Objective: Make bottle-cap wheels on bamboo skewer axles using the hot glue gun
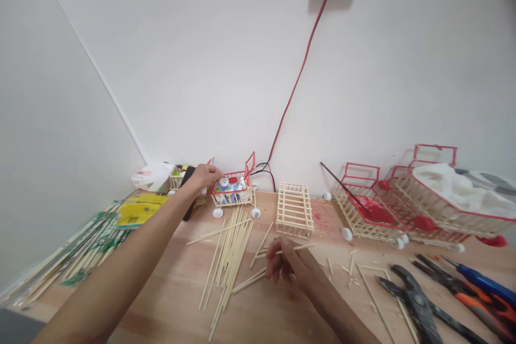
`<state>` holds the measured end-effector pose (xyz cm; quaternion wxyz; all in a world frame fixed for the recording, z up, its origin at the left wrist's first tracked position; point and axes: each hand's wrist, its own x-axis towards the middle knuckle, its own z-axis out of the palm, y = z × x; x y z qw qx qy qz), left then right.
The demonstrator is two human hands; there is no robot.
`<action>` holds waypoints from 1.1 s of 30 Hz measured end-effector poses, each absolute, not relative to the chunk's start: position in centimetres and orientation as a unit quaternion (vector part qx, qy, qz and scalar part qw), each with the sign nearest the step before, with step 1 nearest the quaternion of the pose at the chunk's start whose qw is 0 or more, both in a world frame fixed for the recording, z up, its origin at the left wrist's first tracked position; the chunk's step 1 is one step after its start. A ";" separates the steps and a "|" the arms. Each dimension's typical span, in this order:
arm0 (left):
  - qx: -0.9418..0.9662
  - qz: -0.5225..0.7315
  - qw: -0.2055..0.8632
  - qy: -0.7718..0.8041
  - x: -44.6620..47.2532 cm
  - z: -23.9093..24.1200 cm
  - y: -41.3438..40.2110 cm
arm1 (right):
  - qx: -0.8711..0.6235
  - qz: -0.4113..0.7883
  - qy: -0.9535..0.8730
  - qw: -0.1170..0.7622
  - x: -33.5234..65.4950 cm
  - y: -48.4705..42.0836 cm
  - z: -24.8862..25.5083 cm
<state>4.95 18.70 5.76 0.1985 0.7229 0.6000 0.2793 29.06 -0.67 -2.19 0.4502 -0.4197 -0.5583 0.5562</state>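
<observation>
My left hand (205, 176) reaches far forward to a small stick-built cart (234, 189) with a red rim, full of bottle caps. Its fingers pinch a white bottle cap (224, 182) at the cart's top. My right hand (287, 264) rests nearer me on the wooden table (177, 290), fingers curled around a thin wooden stick (299, 248). A loose pile of wooden sticks (229, 255) lies between the two hands. A bare stick frame (294, 208) stands just beyond my right hand.
Two larger red-rimmed stick carts stand at the right: one (368, 209) with red paint and a brush, the other (447, 201) with white material. Pliers (419, 298) and cutters (475, 293) lie at the front right. Packets (139, 212) and bundled sticks sit left. A red-black cable (300, 75) runs down the wall.
</observation>
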 end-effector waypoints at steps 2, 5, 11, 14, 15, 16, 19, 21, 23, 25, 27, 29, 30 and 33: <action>0.735 0.265 0.163 0.603 4.9 6.1 18.6 | -0.421 0.556 -0.554 0.454 29.0 -0.6 -2.3; 0.761 0.230 0.103 0.598 5.1 6.5 18.3 | -0.421 0.556 -0.555 0.454 29.0 -0.7 -2.4; 0.791 0.158 0.034 0.589 6.6 5.8 17.0 | -0.422 0.556 -0.553 0.455 28.9 -0.8 -2.4; 0.793 0.148 0.032 0.590 7.2 5.2 16.8 | -0.422 0.548 -0.559 0.457 29.0 -0.7 -2.4; 0.792 0.153 0.033 0.590 7.3 5.1 16.8 | -0.423 0.548 -0.561 0.454 29.0 -0.7 -2.4; 0.790 0.161 0.035 0.591 7.2 5.0 16.9 | -0.424 0.548 -0.562 0.452 29.0 -0.7 -2.4; 0.780 0.206 0.049 0.589 6.6 5.2 17.1 | -0.425 0.554 -0.562 0.445 29.1 -0.7 -2.3; 0.771 0.244 0.070 0.584 5.9 5.6 16.8 | -0.423 0.557 -0.559 0.445 29.1 -0.7 -2.3; 0.759 0.279 0.103 0.579 5.1 6.1 15.8 | -0.422 0.557 -0.557 0.449 29.1 -0.8 -2.4; 0.748 0.303 0.152 0.570 4.1 6.4 14.1 | -0.423 0.553 -0.559 0.451 29.1 -0.8 -2.4; 0.739 0.314 0.200 0.561 3.0 6.4 12.1 | -0.424 0.546 -0.562 0.453 29.1 -0.8 -2.4; 0.726 0.327 0.240 0.555 1.7 5.8 9.9 | -0.427 0.546 -0.562 0.451 29.1 -0.8 -2.5; 0.704 0.351 0.282 0.550 1.0 5.3 8.9 | -0.429 0.547 -0.562 0.448 29.1 -0.8 -2.5; 0.688 0.400 0.231 0.560 -0.7 3.4 5.8 | -0.429 0.559 -0.560 0.436 29.1 -0.7 -2.8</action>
